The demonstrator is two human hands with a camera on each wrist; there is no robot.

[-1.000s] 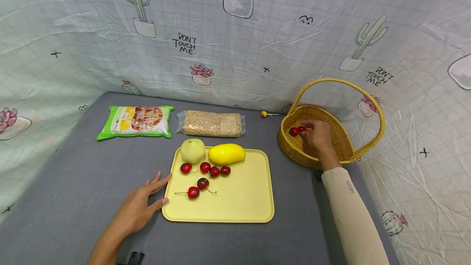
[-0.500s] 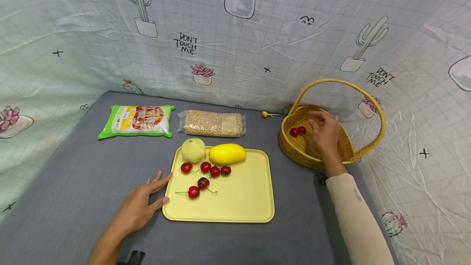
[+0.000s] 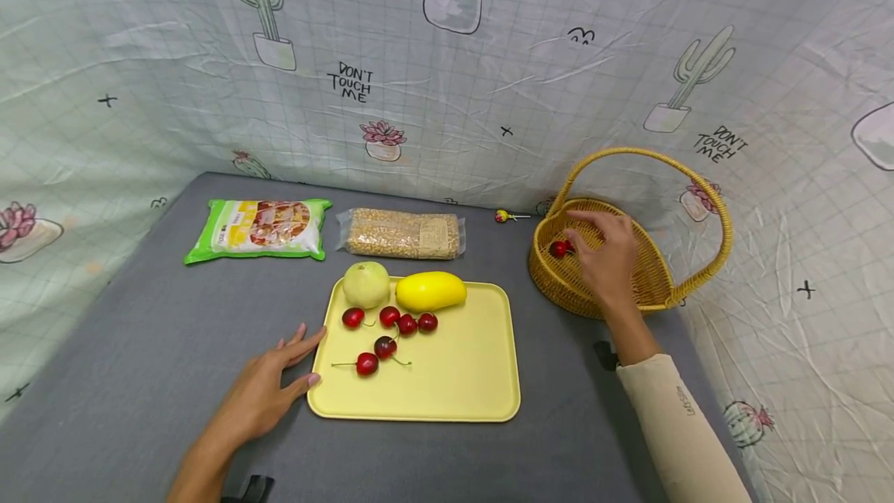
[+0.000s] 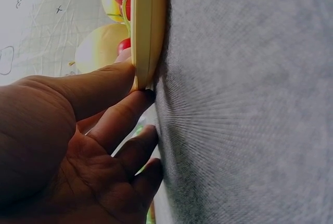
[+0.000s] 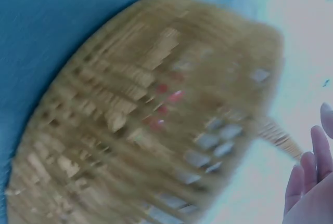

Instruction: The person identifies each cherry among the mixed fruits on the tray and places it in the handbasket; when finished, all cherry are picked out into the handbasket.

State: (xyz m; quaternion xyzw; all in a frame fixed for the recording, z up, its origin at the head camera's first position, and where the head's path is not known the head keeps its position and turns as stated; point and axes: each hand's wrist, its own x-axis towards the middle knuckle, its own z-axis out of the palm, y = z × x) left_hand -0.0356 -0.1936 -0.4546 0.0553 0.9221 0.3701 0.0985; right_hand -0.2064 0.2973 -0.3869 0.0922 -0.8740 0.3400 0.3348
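Note:
My left hand touches the left rim of the yellow tray with thumb and index finger. The other fingers are spread beside it in the left wrist view. On the tray lie several red cherries with stems, a pale green round fruit and a yellow mango-shaped fruit. My right hand hovers over the wicker basket, thumb and index finger apart, nothing visible between them. Inside the basket a dark red cherry shows, with another partly behind my thumb. The right wrist view is blurred.
Behind the tray lie a green-and-white food packet and a clear bag of yellow kernels. A small lollipop lies left of the basket. The basket's tall handle arches up at right. A patterned cloth backs the table.
My right hand drew back from the cherries in the basket, its fingers parting, then shifted slightly left over them again. My left hand and the tray have stayed put.

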